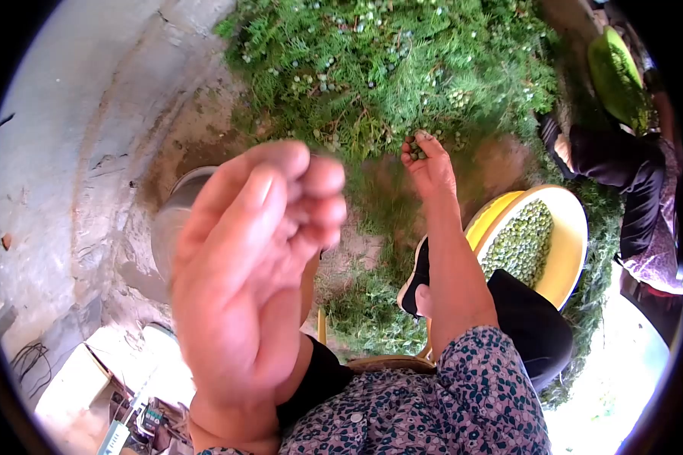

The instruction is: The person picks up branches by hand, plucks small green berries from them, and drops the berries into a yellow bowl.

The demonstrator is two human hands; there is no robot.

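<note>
My left hand (247,250) is raised close to the camera and slightly blurred. Its fingers curl inward with the thumb against them, and whatever may be inside is hidden. Farther out, my right hand (430,167) is closed around several small green berry-like cones (416,149), at the near edge of the branch pile. The pile of cut evergreen branches (387,68) has feathery green foliage dotted with pale, bluish-green cones. Beside my right forearm sits a yellow basin (571,227) holding many loose green cones (517,243).
A grey metal container (171,227) stands partly behind my left hand. At the right sits another person in dark trousers (622,163), near a green container (615,76). Cables and tools (148,421) lie at lower left, by a concrete wall (68,152).
</note>
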